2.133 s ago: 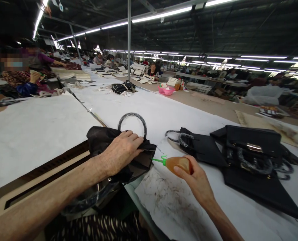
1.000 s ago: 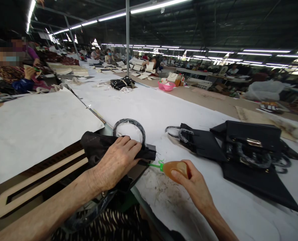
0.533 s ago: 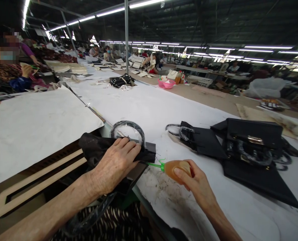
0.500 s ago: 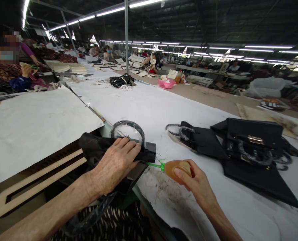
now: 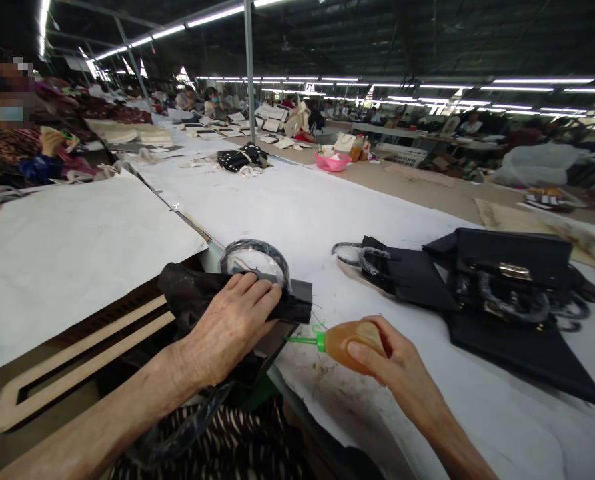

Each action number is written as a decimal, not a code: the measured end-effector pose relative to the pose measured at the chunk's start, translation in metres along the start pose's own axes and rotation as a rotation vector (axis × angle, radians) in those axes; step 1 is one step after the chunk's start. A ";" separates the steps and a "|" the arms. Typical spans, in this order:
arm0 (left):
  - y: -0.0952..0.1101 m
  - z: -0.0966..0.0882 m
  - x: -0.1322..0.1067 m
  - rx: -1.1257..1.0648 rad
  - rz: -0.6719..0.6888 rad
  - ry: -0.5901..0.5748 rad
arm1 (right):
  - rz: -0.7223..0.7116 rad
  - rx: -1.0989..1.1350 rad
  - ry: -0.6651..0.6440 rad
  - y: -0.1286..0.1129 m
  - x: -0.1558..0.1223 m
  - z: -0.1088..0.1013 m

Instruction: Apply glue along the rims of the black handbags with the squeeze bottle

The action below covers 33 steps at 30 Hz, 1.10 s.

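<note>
My left hand (image 5: 227, 327) lies on top of a black handbag (image 5: 197, 297) at the table's near edge, fingers curled over its upper flap and gripping it. The bag's round handle (image 5: 255, 257), wrapped in clear plastic, stands up behind my fingers. My right hand (image 5: 395, 373) is closed round a small amber glue bottle (image 5: 350, 340) with a green nozzle (image 5: 302, 340). The nozzle tip points left into the bag's open edge under the flap.
Two more black bags (image 5: 502, 293) with wrapped handles lie to the right on the white table cover (image 5: 307, 213). Stained paper (image 5: 327, 393) lies under the bottle. A pink basin (image 5: 331, 161) and other workers sit far back; a person (image 5: 22, 140) works at left.
The bottle has moved left and down, bringing its nozzle from beside the bag into the gap under the flap. My left hand has stayed pressed on the bag.
</note>
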<state>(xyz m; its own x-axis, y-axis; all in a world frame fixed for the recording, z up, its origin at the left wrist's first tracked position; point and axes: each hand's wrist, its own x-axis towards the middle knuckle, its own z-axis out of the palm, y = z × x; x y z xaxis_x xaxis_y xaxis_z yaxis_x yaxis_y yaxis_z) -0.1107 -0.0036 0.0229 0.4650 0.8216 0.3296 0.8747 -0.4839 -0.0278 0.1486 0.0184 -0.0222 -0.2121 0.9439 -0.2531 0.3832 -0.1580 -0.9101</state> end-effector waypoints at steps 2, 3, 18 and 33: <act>0.000 0.000 0.000 0.002 -0.001 -0.002 | -0.003 0.028 -0.007 -0.002 -0.002 0.001; -0.001 0.001 0.000 0.005 0.001 0.000 | -0.005 0.037 -0.013 -0.003 -0.002 0.001; -0.001 0.004 0.001 0.022 0.023 -0.012 | 0.002 0.069 -0.104 -0.008 -0.014 0.006; -0.004 0.009 0.003 0.037 0.062 0.060 | 0.041 0.170 -0.161 -0.014 -0.024 0.009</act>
<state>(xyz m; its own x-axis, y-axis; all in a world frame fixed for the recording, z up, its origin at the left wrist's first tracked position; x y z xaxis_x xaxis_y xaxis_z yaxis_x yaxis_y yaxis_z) -0.1116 0.0029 0.0157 0.5100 0.7707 0.3819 0.8497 -0.5206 -0.0841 0.1404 -0.0047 -0.0068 -0.3450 0.8794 -0.3281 0.2403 -0.2552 -0.9366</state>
